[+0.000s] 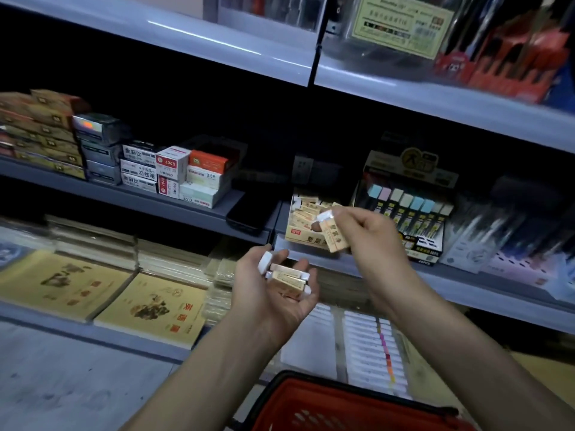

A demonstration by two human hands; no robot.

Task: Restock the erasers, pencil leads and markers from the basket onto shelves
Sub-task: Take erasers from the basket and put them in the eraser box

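My left hand (273,293) is palm up below the middle shelf and cups several tan-sleeved erasers (287,276) with white ends. My right hand (370,234) pinches one more eraser (334,234) just in front of the open eraser display box (303,219) on the middle shelf. To the right of that box stands a pencil lead display (410,209) with pastel-capped tubes. The red basket (351,405) is at the bottom edge, under my forearms; its contents are hidden.
Stacked staple boxes (174,172) fill the middle shelf at left, with a black tray (252,213) beside them. Notebooks (149,306) lie on the lower shelf. Pen holders (497,51) stand on the top shelf. A pink tray (529,265) sits far right.
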